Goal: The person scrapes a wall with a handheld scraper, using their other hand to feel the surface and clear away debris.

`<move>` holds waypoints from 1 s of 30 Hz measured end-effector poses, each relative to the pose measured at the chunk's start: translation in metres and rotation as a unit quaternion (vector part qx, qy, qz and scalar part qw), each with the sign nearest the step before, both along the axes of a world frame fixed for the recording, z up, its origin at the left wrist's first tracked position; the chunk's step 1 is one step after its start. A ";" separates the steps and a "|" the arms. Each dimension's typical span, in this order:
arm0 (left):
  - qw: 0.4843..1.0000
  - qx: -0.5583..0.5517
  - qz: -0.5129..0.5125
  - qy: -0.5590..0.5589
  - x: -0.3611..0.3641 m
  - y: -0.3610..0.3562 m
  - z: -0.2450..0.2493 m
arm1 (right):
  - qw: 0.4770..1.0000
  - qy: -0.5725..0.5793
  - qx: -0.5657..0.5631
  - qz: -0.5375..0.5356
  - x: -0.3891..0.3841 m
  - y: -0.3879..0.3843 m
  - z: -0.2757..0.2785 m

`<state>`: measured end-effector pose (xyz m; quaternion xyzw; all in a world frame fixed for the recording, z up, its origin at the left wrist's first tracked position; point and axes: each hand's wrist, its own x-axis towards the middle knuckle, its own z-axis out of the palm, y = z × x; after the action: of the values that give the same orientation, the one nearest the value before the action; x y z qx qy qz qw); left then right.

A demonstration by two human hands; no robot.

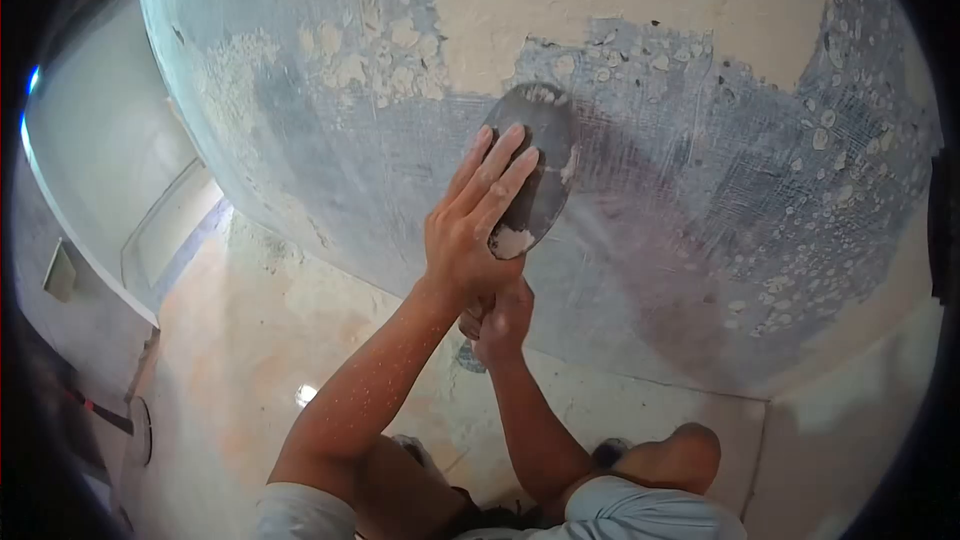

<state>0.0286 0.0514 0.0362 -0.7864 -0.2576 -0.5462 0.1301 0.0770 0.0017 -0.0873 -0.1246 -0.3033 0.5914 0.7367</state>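
A dark trowel blade [548,130], smeared with pale plaster, lies flat against the blue-grey wall [700,190]. My left hand [475,220] presses on the blade with the fingers spread flat over it. My right hand [500,320] sits just below, closed around the trowel's handle, which is mostly hidden by the left hand. The wall shows patchy blue paint, scraped cream plaster at the top and scattered flakes.
The wall meets a dusty tiled floor [300,340] below. A side wall and white door frame [90,250] stand at the left. My bent knees [680,450] are at the bottom. A round dark object [140,430] lies on the floor far left.
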 end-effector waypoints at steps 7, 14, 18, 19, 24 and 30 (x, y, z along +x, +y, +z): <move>1.000 -0.006 0.007 -0.003 -0.005 0.001 0.003 | 0.998 -0.042 -0.030 -0.029 -0.004 0.004 0.010; 0.998 0.012 -0.021 -0.054 -0.010 0.011 -0.002 | 0.994 -0.099 -0.003 -0.046 -0.002 0.005 0.009; 0.998 -0.020 -0.029 -0.060 -0.010 0.006 -0.016 | 0.991 -0.086 -0.049 -0.087 -0.009 0.000 -0.005; 0.998 -0.023 -0.036 -0.051 -0.012 0.005 -0.016 | 0.991 -0.087 -0.050 -0.087 -0.011 -0.003 0.000; 0.998 -0.013 -0.016 -0.051 -0.013 0.012 -0.013 | 0.995 -0.067 -0.030 -0.067 -0.015 0.003 0.005; 0.998 -0.012 -0.039 -0.051 -0.016 0.013 -0.001 | 0.996 -0.060 -0.038 -0.055 -0.015 0.002 0.016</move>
<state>0.0130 0.0647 0.0354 -0.7687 -0.2395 -0.5868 0.0857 0.0621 0.0038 -0.0710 -0.2040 -0.3167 0.5523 0.7437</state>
